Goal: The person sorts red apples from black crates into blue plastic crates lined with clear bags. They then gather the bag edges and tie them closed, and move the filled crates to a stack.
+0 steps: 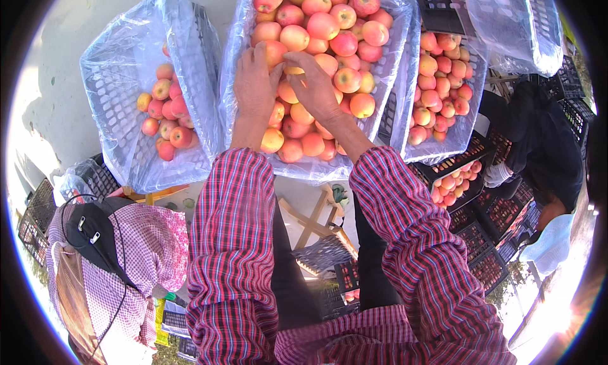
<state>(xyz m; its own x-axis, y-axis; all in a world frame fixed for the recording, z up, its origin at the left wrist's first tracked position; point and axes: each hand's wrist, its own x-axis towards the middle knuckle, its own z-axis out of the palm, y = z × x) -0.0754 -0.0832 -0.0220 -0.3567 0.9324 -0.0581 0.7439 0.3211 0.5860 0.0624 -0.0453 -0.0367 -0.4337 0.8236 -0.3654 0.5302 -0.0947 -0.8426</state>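
Observation:
My left hand (256,87) is over a plastic-lined crate (401,37) heaped with red and yellow apples. Its fingers and thumb lie around a reddish apple (275,53). Close beside it, my right hand (316,87) is bent over the heap, fingertips near that same apple. Part of a yellow apple (294,71) shows between its fingers and thumb; whether they grip it is hidden. More apples (323,26) fill the crate beyond both hands.
To the left, a lined crate (118,89) holds a smaller group of apples (166,108). Another lined crate (439,148) of apples stands at right. People (156,241) are on both sides, one near stacked black crates (484,265). A wooden stand (313,217) is below.

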